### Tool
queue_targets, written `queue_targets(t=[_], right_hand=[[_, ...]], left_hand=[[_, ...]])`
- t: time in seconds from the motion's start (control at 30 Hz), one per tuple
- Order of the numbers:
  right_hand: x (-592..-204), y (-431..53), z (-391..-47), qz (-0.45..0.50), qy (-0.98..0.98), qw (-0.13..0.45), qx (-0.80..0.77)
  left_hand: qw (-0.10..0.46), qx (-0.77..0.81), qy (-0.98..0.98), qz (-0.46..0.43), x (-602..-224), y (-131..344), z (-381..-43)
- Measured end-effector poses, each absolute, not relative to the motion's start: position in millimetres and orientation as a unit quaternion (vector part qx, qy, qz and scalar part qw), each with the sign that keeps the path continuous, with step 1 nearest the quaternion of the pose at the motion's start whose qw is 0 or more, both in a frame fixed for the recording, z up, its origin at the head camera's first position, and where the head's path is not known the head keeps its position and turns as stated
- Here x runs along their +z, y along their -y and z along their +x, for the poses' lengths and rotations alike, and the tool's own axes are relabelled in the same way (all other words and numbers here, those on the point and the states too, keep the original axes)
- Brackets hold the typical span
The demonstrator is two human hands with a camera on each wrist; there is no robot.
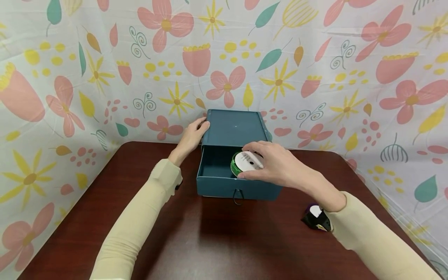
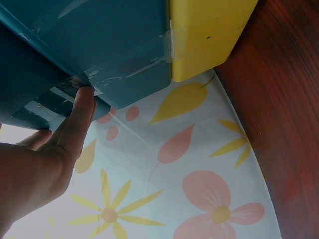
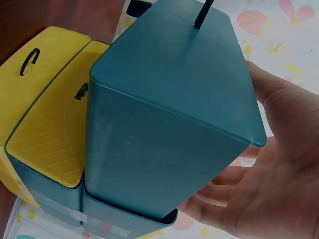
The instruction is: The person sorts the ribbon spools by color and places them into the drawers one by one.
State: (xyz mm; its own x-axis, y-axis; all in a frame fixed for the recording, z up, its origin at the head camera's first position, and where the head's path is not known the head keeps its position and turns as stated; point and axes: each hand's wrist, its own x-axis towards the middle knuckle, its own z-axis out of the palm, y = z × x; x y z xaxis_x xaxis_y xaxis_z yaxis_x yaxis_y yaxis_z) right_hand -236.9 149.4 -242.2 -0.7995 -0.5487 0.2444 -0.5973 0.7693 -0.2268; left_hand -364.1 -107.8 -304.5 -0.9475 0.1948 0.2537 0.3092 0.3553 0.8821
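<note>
In the head view, my right hand [image 1: 276,163] holds a spool of green ribbon [image 1: 245,161] with a white face, thumb on the near side and fingers on the far side. The spool is over the pulled-out teal drawer [image 1: 214,186], partly inside its opening. My left hand [image 1: 191,136] touches the left side of the teal drawer box [image 1: 234,126]; the left wrist view shows a finger against its taped edge. In the right wrist view, the drawer front [image 3: 169,69] stands before my right hand [image 3: 279,174], and the spool is hidden.
Yellow drawers [image 3: 50,144] with black loop handles form the lower part of the unit. A small black object [image 1: 316,217] with a white round face lies on the brown table [image 1: 168,241] near my right sleeve. A flower-patterned cloth [image 1: 115,97] hangs behind.
</note>
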Motion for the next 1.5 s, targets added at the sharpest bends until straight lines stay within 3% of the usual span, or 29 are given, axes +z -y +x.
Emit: queue_targets(t=[0.6,0.9,1.0,1.13,1.37,1.5], right_hand=[[-242.1,-161.6,-232.1,0.328,0.923,0.072,0.188],[-241.7,-164.8,-203.4,0.370,0.880,0.193,0.228],[-245.4,-161.5,-189.2,0.393,0.861,0.194,0.259],[-256.6,-156.3,-170.3,0.411,0.855,0.112,0.297],[-285.3,-148.1,-155.5,0.395,0.816,-0.143,0.398],[-298.4,-143.0,-157.6,0.355,0.786,-0.210,0.461]], left_hand=[[0.054,-0.536,0.829,-0.152,-304.3,107.0,-362.4],[0.055,-0.541,0.825,-0.154,-305.3,107.2,-363.3],[0.055,-0.540,0.825,-0.153,-305.8,106.8,-363.3],[0.055,-0.544,0.823,-0.152,-305.9,106.1,-362.7],[0.055,-0.544,0.823,-0.154,-306.4,106.0,-362.7],[0.059,-0.542,0.824,-0.157,-306.4,106.3,-362.7]])
